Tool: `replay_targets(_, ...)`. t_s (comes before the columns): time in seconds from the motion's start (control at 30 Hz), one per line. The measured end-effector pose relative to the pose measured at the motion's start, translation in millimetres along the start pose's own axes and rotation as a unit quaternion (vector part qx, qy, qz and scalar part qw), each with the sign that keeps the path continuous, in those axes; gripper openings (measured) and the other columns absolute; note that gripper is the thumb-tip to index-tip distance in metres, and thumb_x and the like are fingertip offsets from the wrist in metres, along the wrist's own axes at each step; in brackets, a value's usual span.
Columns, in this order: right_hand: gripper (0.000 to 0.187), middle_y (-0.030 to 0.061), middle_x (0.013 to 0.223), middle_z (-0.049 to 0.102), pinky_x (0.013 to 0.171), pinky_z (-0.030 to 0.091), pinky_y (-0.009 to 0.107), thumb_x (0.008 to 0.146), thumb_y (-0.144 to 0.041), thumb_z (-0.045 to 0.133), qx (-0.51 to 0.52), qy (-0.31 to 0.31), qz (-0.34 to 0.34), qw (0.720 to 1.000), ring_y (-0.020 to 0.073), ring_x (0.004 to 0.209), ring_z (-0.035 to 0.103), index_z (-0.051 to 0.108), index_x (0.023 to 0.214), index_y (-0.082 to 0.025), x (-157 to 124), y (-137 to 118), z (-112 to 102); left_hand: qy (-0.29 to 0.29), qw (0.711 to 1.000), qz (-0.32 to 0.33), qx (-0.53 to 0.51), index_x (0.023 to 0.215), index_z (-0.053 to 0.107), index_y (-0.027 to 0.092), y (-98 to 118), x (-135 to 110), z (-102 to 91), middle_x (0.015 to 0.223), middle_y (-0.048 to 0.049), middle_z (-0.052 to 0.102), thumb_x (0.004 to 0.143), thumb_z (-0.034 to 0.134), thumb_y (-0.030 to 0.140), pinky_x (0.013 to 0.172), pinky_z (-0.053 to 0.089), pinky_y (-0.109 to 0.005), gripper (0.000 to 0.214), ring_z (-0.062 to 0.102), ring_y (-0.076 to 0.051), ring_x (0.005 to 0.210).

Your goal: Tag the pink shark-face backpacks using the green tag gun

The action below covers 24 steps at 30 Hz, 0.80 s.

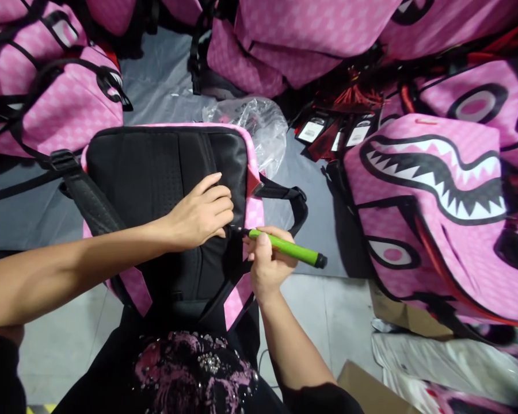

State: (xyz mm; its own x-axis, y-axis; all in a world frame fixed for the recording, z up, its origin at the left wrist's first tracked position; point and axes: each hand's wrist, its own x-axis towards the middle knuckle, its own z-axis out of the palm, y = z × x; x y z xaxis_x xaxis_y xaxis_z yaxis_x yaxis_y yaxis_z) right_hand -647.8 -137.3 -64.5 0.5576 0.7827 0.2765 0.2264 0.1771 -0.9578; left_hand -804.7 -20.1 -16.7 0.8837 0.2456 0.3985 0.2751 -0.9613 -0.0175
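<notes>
A pink checked backpack (pixel 133 172) lies with its black back panel facing up and its straps out to both sides. On that panel, right of its middle, rests my left hand (pixel 205 210), palm down with its fingers stretched out over the fabric. My right hand (pixel 271 253) is closed around a green marker-like pen (pixel 290 247) with a black end. The pen's dark tip points left, at the backpack's right edge near my left fingertips. Whether the tip touches the fabric I cannot tell.
More pink backpacks (pixel 302 34) are piled at the back, left and right, one with a shark-mouth print (pixel 440 172). Behind the backpack lies a clear plastic bag (pixel 261 126). Black tags (pixel 315 129) with red cords lie to its right. Cardboard (pixel 371 391) sits on the floor.
</notes>
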Motion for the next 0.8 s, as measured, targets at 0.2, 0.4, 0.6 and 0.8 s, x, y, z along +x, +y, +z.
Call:
replay_targets(0.2,0.011,0.0008,0.077,0.067,0.055,0.053,0.025,0.09,-0.028,0.063,-0.124,0.011,-0.089,0.988,0.0119,0.057,0.063,0.064,0.089,-0.017,2,1,11,0.028,1.0,0.007,0.012,0.084,0.061,0.015,-1,-5,5.4,0.092,-0.0044,0.068,0.093,0.059,0.035,0.113,0.041,-0.054,0.022,0.059,-0.024,0.104)
replay_targets(0.4,0.011,0.0002,0.074,0.066,0.052,0.051,0.024,0.091,-0.028,0.062,-0.163,-0.004,-0.111,0.98,0.0104,0.054,0.06,0.064,0.09,-0.017,4,0,13,0.027,0.999,0.006,0.019,0.083,0.061,0.015,-1,-4,9.3,0.09,-0.0041,0.068,0.09,0.063,0.036,0.113,0.042,-0.053,0.021,0.06,-0.023,0.103)
replay_targets(0.6,0.014,0.001,0.074,0.067,0.053,0.052,0.026,0.092,-0.031,0.061,-0.204,-0.01,-0.108,0.973,0.0115,0.053,0.061,0.062,0.089,-0.017,4,1,13,0.009,0.999,-0.002,0.036,0.083,0.062,0.017,0,-3,9.0,0.089,-0.003,0.068,0.088,0.066,0.034,0.113,0.041,-0.052,0.019,0.06,-0.022,0.101)
replay_targets(0.8,0.019,0.0027,0.075,0.068,0.053,0.052,0.026,0.093,-0.034,0.061,-0.233,-0.015,-0.081,0.969,0.0124,0.053,0.062,0.063,0.084,-0.017,8,-3,14,-0.012,0.999,-0.011,0.034,0.083,0.062,0.018,1,-2,8.9,0.089,-0.0023,0.067,0.091,0.061,0.033,0.115,0.039,-0.051,0.017,0.058,-0.021,0.102)
